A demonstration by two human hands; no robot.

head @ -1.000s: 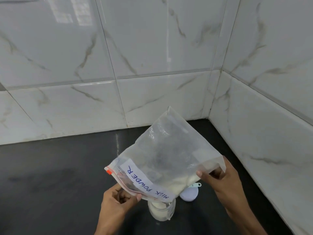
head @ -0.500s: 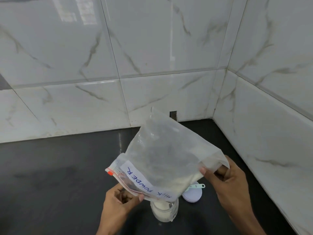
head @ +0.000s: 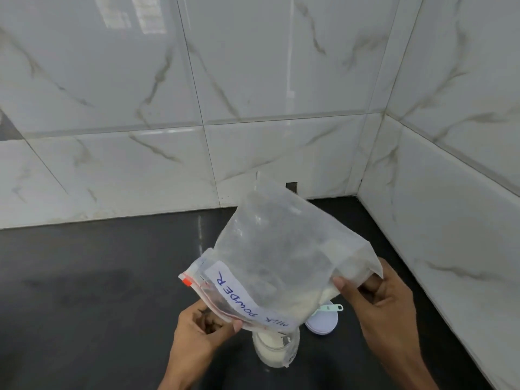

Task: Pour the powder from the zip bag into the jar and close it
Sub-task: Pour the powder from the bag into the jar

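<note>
A clear zip bag [head: 284, 254] labelled "MILK POWDER" is tipped upside down, its zip mouth pointing down over a small glass jar [head: 274, 351]. White powder shows inside the jar and in the bag's lower right corner. My left hand [head: 202, 330] pinches the zip edge on the left, just beside the jar's mouth. My right hand [head: 377, 296] grips the bag's right corner and holds it higher. The jar's white lid [head: 323, 322] with a pale green clasp lies flat on the counter to the right of the jar.
The black counter [head: 98, 291] runs into a corner of white marble-look tiled walls [head: 253, 94] at the back and right. A small dark notch [head: 291, 186] sits in the back wall just above the counter.
The bag has been tilted a little steeper, its upper corner rising toward the back wall. Both hands keep their grip; the view has shifted slightly.
</note>
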